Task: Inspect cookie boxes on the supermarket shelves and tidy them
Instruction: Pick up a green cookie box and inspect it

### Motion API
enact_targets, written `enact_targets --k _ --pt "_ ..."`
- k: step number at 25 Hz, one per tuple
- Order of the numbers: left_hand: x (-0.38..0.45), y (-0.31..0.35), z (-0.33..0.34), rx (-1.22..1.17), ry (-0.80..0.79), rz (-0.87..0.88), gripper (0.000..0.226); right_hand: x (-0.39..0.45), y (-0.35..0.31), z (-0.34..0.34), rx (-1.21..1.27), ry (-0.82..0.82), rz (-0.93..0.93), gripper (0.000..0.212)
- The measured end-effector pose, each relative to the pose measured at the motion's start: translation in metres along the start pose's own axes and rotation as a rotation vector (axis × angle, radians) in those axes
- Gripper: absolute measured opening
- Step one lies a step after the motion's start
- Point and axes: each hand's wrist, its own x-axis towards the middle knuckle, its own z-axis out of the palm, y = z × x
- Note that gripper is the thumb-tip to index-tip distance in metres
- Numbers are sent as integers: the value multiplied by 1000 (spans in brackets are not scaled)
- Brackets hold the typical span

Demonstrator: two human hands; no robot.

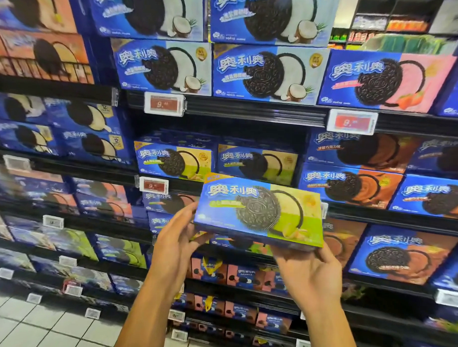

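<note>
Bright, even shop lighting — sharp in the middle, soft at the edges.

The blue-and-green cardboard cookie box point(260, 210) held at centre reads crisp; the blue boxes at far left point(29, 140) smear with blur, and the black metal shelves point(251, 111) bow with wide-angle distortion — shadow pools under each shelf lip, with faint glare on the white floor tiles point(22, 322).

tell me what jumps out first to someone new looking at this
A blue and green cookie box held up mid-frame, the left hand gripping its left end and the right hand cupping it from below. Behind it, shelves packed with similar blue boxes, with red price tags on the rails.
</note>
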Motion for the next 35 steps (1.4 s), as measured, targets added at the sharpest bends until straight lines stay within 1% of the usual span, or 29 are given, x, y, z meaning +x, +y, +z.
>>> enact_targets --k 2,5,6,8,11,13,17,20,22,25,29,32,35 --pt "3 6 -2 -6 -14 26 40 6 11 -2 61 19 -10 30" --pt "6 14 -1 60 -45 78 35 18 30 -4 109 61 -25 53" --pt "7 15 1 86 -57 100 33 21 36 -4 118 76 -19 54" --pt "8 15 4 114 -99 134 41 29 48 -8 128 123 7 49" --pt "10 15 7 87 -141 137 56 39 63 -16 177 169 28 42" --pt "14 15 6 88 -172 129 56 43 73 -18 210 186 35 43" --pt "21 14 -3 113 -212 125 49 47 85 -19 208 197 17 44" --pt "30 14 -17 75 -204 88 45 48 81 -14 160 162 -12 41" --pt "36 15 -28 35 -171 62 47 46 75 -6 118 129 -29 37" --pt "46 13 -42 -25 -116 14 47 43 65 8 40 75 -70 44" --pt "58 11 -57 -52 -82 -28 42 40 60 26 -93 29 -82 40" --pt "67 9 -66 -46 -74 -48 41 40 61 37 -151 11 -93 52" --pt "77 6 -72 -17 -59 -62 47 39 64 49 -243 -8 -118 58"
